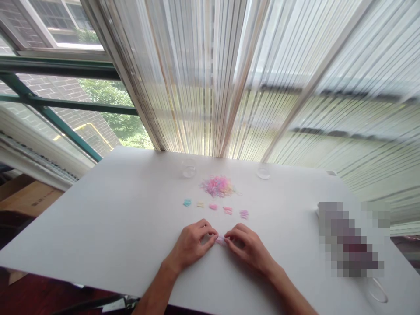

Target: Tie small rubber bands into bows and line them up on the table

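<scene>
My left hand [193, 241] and my right hand [248, 246] meet near the front of the white table [131, 218]. Both are closed in a pinch, thumb against fingers, at either end of a small pale pink-lilac bundle of bands [220, 240]. Fingertips cover part of it. Just beyond lie small groups of bands in a row: teal [187, 202], pale yellow [200, 204], pink [213, 207], coral pink [227, 210] and purple [243, 214]. Behind them is a loose heap of thin pastel elastic bands [218, 186].
A clear round container [189, 169] stands behind the heap to the left, and a clear shallow lid or dish [263, 173] to the right. A pixelated object [349, 240] lies at the table's right, with a white loop [378, 291] by it. A cardboard box [29, 197] sits beyond the left edge.
</scene>
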Demonstrator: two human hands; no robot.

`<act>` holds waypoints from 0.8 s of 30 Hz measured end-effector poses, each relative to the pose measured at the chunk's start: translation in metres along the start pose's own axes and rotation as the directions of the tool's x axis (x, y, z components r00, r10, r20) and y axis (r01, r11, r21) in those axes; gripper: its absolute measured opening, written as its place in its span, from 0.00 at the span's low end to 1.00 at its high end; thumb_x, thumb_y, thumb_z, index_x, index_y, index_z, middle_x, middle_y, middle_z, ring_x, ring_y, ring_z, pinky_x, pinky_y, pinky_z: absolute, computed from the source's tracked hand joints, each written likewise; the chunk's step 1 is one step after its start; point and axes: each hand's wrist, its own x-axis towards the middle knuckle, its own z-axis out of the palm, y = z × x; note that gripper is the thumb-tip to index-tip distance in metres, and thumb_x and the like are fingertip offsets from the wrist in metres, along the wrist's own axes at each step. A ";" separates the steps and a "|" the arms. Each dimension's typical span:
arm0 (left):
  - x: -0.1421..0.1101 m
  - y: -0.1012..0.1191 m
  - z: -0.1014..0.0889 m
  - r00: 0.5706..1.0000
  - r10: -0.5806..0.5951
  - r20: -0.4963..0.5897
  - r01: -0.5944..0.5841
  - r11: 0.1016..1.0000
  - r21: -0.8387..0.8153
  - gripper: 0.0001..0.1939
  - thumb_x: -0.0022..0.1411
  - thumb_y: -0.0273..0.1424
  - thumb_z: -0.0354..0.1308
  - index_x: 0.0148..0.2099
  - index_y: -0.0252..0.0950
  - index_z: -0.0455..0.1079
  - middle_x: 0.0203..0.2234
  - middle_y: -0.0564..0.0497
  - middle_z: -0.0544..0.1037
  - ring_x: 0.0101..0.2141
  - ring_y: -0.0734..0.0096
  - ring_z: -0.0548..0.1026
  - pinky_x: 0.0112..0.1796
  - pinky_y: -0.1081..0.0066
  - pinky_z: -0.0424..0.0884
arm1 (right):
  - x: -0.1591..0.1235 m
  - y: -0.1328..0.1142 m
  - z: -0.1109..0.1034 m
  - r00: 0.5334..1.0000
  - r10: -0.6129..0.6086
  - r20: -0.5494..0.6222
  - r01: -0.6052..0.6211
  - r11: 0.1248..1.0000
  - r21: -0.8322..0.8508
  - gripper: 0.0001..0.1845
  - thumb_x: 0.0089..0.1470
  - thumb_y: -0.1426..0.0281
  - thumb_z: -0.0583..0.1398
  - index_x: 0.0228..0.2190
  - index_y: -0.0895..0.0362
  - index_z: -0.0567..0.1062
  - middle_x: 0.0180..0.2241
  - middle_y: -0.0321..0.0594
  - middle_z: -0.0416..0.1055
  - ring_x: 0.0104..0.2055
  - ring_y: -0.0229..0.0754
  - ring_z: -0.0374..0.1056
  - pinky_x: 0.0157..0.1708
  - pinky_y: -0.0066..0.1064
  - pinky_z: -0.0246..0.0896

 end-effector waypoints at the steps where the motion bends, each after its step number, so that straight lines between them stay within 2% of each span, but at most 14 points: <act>1: 0.000 0.000 0.000 1.000 -0.002 -0.005 0.002 1.000 -0.005 0.07 0.66 0.30 0.58 0.40 0.38 0.78 0.33 0.51 0.78 0.25 0.76 0.69 0.28 0.75 0.66 | 0.000 0.000 0.000 1.000 0.001 0.001 -0.001 1.000 -0.001 0.06 0.62 0.73 0.59 0.36 0.54 0.77 0.31 0.39 0.72 0.32 0.39 0.70 0.33 0.30 0.69; 14: 0.000 -0.004 0.001 0.998 -0.042 -0.056 0.038 0.997 -0.065 0.08 0.69 0.31 0.55 0.39 0.37 0.75 0.32 0.50 0.77 0.24 0.76 0.66 0.29 0.75 0.67 | 0.000 0.002 -0.002 1.000 0.011 -0.017 -0.011 1.000 -0.007 0.06 0.62 0.72 0.59 0.37 0.54 0.77 0.32 0.39 0.73 0.32 0.39 0.71 0.33 0.30 0.69; 20: 0.001 0.000 0.002 0.997 -0.010 -0.072 0.006 0.999 -0.050 0.10 0.69 0.32 0.54 0.39 0.37 0.76 0.31 0.50 0.78 0.23 0.76 0.66 0.28 0.74 0.67 | 0.000 0.002 0.000 0.999 -0.023 -0.026 0.022 1.000 -0.010 0.05 0.61 0.71 0.61 0.39 0.54 0.77 0.32 0.39 0.73 0.33 0.40 0.71 0.34 0.31 0.70; 24: 0.001 0.005 0.007 0.997 0.053 -0.063 -0.056 0.997 -0.046 0.09 0.70 0.32 0.55 0.40 0.37 0.76 0.31 0.50 0.79 0.24 0.76 0.68 0.28 0.75 0.66 | 0.000 -0.002 0.004 0.996 -0.059 -0.069 0.058 0.998 -0.007 0.05 0.60 0.71 0.62 0.40 0.54 0.76 0.32 0.40 0.73 0.33 0.40 0.71 0.33 0.31 0.70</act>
